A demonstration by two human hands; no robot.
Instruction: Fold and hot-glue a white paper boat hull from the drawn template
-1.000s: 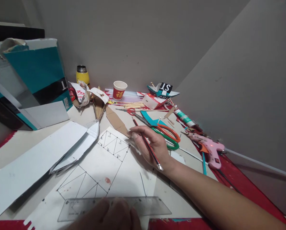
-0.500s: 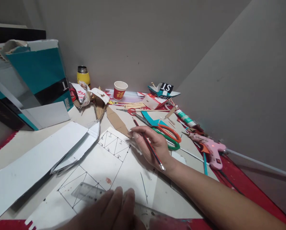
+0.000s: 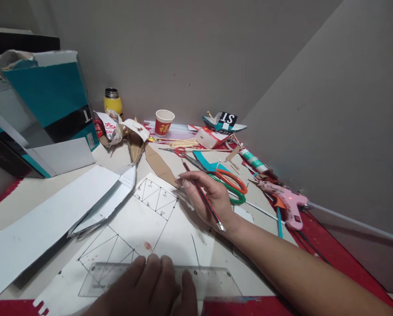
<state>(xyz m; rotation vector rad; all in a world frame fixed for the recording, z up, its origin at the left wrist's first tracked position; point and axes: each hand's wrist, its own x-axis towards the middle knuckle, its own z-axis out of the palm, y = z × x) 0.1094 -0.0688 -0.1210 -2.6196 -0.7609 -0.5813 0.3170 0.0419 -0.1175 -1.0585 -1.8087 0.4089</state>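
Note:
A clear ruler (image 3: 212, 281) lies across the bottom of a white paper sheet (image 3: 130, 219) that bears ruled lines, triangles and small handwritten marks. My left hand (image 3: 153, 285) grips the ruler from above, its fingers across the middle and the thumb to the right. Held in my right hand (image 3: 209, 197) is a red-and-black pencil (image 3: 205, 198), its point up to the left and its eraser end toward my wrist. That hand rests by the drawing's upper right corner, beside a brown cardboard strip (image 3: 161, 166). Scissors with orange and green handles (image 3: 232, 186) lie just behind it.
A pink glue gun (image 3: 290, 204) lies at the right. On the left are a folded white card piece (image 3: 51, 224) and a teal box (image 3: 51, 96). A paper cup (image 3: 164, 123), a yellow bottle (image 3: 113, 103) and thin wooden sticks (image 3: 183, 143) are along the back.
The ruler has turned from a slant to nearly level, and my left hand has shifted slightly left with it. My right hand keeps the pencil in almost the same place.

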